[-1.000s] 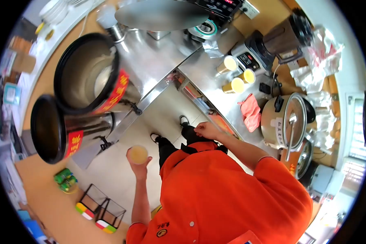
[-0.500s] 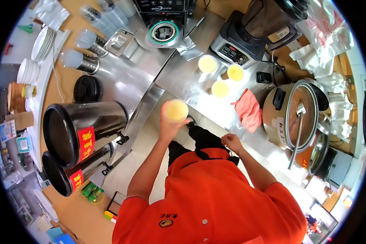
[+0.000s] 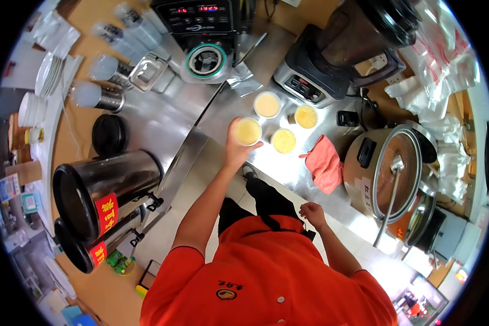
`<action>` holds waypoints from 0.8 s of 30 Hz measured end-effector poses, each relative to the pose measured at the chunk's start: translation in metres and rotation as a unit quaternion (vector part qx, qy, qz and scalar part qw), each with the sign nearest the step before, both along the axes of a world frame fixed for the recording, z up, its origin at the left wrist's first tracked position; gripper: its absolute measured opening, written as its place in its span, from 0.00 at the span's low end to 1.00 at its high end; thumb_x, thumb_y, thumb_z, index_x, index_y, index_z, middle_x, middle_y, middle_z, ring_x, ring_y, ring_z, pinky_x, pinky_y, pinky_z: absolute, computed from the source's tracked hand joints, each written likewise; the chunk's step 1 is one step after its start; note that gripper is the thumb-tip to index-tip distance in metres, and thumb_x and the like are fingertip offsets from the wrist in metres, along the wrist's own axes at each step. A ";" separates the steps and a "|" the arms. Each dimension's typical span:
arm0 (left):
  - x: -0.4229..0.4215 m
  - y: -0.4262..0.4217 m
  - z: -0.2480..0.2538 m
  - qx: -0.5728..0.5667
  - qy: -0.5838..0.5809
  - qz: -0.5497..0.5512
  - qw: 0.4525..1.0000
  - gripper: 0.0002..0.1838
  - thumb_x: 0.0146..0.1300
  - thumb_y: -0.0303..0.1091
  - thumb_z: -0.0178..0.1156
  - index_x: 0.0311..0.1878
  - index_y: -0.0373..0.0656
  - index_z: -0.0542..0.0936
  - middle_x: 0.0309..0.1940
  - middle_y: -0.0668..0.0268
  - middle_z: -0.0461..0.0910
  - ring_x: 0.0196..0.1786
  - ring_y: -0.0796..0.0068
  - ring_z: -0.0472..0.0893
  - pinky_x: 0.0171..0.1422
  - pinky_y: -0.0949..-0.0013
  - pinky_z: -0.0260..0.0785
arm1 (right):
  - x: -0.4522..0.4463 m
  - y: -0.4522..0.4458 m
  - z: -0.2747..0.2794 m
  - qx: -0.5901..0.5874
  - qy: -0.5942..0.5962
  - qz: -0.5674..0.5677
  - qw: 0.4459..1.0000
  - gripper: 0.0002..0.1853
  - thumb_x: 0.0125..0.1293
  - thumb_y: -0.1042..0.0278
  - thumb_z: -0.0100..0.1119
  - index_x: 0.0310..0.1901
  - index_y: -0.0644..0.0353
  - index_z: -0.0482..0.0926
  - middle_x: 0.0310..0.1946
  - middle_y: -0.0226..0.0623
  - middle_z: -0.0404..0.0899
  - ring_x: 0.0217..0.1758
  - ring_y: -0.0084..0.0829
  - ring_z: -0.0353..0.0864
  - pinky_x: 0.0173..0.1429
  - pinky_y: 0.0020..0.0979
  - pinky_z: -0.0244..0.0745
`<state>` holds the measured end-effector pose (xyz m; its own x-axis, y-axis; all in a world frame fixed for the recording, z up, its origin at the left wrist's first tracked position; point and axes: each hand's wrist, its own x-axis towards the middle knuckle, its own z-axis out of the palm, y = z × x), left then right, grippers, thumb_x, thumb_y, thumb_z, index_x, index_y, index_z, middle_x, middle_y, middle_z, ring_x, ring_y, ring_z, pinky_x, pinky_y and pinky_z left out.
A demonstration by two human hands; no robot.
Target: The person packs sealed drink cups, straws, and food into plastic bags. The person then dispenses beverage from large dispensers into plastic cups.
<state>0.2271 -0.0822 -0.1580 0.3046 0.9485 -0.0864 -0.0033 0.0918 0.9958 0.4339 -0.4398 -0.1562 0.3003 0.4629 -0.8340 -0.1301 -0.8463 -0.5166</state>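
In my left hand point(image 3: 237, 144) is a cup of pale yellow drink point(image 3: 248, 131), with my fingers wrapped round its side at the counter's front edge. Three filled cups stand close by on the steel counter point(image 3: 223, 117): a paler cup point(image 3: 267, 104) behind, a yellow cup point(image 3: 306, 116) to the right and another yellow cup point(image 3: 283, 140) in front. My right hand point(image 3: 312, 213) hangs low in front of the counter, its fingers curled; whether anything is in them is too small to tell. A pink cloth point(image 3: 324, 164) lies right of the cups.
A blender point(image 3: 315, 70) and a machine with a lit display point(image 3: 204, 43) stand behind the cups. To the right is a large pot point(image 3: 386, 168) with a ladle point(image 3: 391, 198). Two steel drums with red labels point(image 3: 107, 212) are at the left, near a black lid point(image 3: 109, 133).
My left hand has carried its cup from low over the floor at the left up to the counter beside the other cups. My right hand has stayed low. The view has shifted with my head.
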 end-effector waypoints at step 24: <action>-0.514 -0.898 -0.077 -0.671 0.297 0.315 0.602 0.24 0.64 0.46 0.58 0.49 0.33 0.86 0.49 0.45 0.86 0.59 0.46 0.83 0.68 0.52 0.73 | -0.650 0.015 -0.115 0.010 0.018 0.768 0.640 0.14 0.63 0.64 0.66 0.23 0.61 0.76 0.16 0.31 0.73 0.19 0.27 0.71 0.26 0.33 0.66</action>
<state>-0.2869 -0.9806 -0.2354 -0.5414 -0.1863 -0.8198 -0.1378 0.9816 -0.1320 -0.2164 -0.4248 -0.2708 -0.5409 0.2003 -0.8169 0.8356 0.0170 -0.5491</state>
